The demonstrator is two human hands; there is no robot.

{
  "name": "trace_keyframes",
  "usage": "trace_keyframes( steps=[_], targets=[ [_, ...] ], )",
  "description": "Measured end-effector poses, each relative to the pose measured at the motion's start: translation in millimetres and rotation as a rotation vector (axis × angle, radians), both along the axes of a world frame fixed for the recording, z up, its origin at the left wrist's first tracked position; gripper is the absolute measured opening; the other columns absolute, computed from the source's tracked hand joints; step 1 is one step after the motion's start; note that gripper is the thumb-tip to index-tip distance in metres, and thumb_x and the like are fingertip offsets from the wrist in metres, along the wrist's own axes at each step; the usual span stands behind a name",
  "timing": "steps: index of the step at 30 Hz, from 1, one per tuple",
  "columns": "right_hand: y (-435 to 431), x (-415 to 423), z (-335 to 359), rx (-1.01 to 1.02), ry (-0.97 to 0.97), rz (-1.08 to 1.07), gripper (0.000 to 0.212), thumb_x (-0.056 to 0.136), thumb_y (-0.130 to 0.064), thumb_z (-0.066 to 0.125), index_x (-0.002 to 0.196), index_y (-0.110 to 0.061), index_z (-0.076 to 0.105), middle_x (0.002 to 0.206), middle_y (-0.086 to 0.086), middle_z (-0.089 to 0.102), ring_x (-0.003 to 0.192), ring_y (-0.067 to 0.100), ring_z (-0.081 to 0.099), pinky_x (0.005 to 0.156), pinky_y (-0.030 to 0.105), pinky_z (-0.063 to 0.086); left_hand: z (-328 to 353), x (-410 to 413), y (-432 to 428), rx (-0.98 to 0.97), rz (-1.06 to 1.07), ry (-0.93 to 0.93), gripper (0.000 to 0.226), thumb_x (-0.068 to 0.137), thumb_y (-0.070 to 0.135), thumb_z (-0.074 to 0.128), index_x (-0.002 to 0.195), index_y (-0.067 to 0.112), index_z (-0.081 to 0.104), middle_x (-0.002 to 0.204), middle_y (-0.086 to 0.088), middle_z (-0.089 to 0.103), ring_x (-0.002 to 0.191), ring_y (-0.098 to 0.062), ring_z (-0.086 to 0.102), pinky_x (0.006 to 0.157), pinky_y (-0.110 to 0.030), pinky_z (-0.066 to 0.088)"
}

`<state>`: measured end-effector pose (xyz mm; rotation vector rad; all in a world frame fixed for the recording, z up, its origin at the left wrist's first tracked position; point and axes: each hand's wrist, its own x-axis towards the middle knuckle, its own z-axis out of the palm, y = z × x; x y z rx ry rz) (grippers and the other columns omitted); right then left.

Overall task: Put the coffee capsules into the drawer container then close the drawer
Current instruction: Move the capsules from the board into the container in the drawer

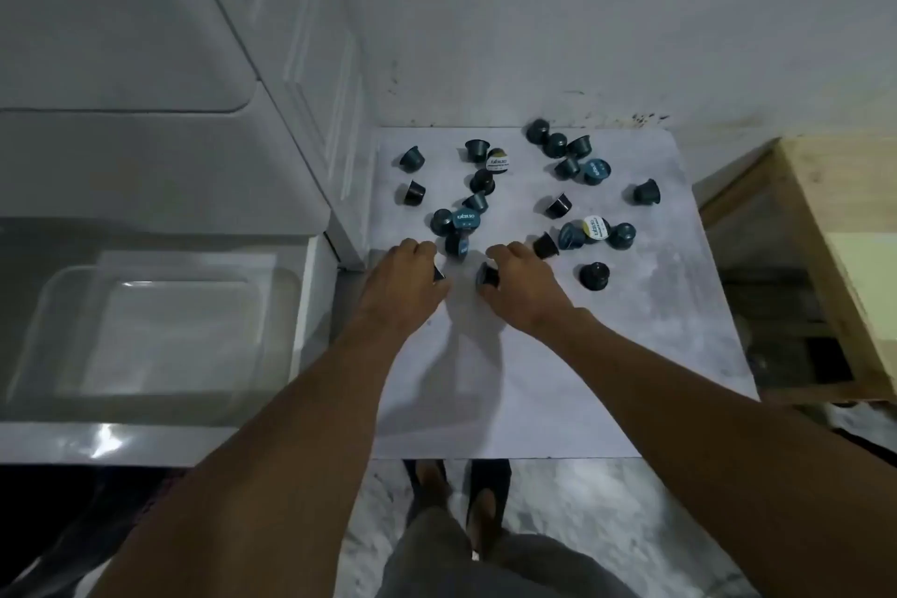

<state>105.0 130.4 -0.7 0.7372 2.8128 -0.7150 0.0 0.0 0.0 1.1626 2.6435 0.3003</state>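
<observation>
Left hand [405, 279] curls over a dark capsule [439, 273]: only the capsule's right edge shows, fingertips hidden. Right hand [522, 287] grips a second capsule [487, 276], its right part covered by the fingers. Lid print on the scattered capsules [465, 218] is too small to read. Clear drawer container [194, 268] is blurred by glare and cut by the left edge. Wooden crate [825, 228] is cut by the right edge.

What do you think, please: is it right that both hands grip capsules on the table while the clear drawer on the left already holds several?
Not quite. The head view shows the clear drawer on the left empty. The left hand and right hand do grip capsules on the table.
</observation>
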Motion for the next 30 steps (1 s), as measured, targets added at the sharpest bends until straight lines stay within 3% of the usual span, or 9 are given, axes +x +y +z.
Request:
trace_keyframes(
  steps=[4,10,14,21,28,30],
  targets=[
    [-2,-8,-5,-0.029,-0.022,-0.012,0.043,0.086,-0.023,0.063,0.123,-0.006,0.052,0.116,0.015,0.055,0.107,0.032,0.053,0.086,0.034,0.041,-8,-11,4,-0.002,-0.009,-0.046,0.042,0.085,0.026,0.062,0.121,0.008,0.053,0.115,-0.013,0.058,0.107,-0.027,0.055,0.088,-0.034,0.044],
    [-5,-16,-8,-0.027,-0.008,-0.079,0.036,0.088,-0.02,0.058,0.121,-0.008,0.056,0.109,0.017,0.059,0.099,0.036,0.057,0.08,0.035,0.043,-17,-23,5,0.002,-0.088,-0.1,0.026,0.087,0.021,0.058,0.107,0.005,0.058,0.099,-0.017,0.063,0.092,-0.032,0.061,0.071,-0.034,0.043],
    [-5,-15,-12,-0.032,0.015,-0.122,0.017,0.088,-0.02,0.057,0.095,-0.006,0.062,0.09,0.017,0.06,0.088,0.036,0.056,0.068,0.03,0.034,-18,-24,5,-0.004,-0.109,-0.113,0.02,0.087,0.019,0.054,0.101,0.007,0.061,0.092,-0.017,0.063,0.082,-0.033,0.06,0.064,-0.03,0.035],
    [-19,-7,-15,-0.035,0.058,-0.192,0.025,0.083,-0.017,0.061,0.107,-0.009,0.063,0.102,0.017,0.063,0.094,0.036,0.058,0.073,0.031,0.04,-9,-16,-3,0.093,-0.034,-0.205,0.023,0.086,0.023,0.061,0.103,0.008,0.062,0.091,-0.015,0.063,0.086,-0.029,0.059,0.069,-0.033,0.043],
    [-21,8,16,0.03,0.241,-0.202,0.02,0.083,-0.022,0.064,0.099,-0.011,0.067,0.088,0.014,0.071,0.084,0.033,0.063,0.067,0.033,0.048,41,9,-16,0.259,0.12,-0.219,0.021,0.081,0.025,0.064,0.097,0.012,0.064,0.084,-0.013,0.068,0.08,-0.029,0.063,0.068,-0.037,0.053],
    [-21,14,32,0.018,0.302,-0.206,0.019,0.082,-0.023,0.064,0.097,-0.01,0.065,0.086,0.013,0.071,0.082,0.032,0.064,0.07,0.036,0.051,59,20,-22,0.338,0.196,-0.22,0.028,0.08,0.027,0.068,0.104,0.013,0.063,0.088,-0.012,0.07,0.082,-0.026,0.064,0.069,-0.033,0.053]
  ],
)
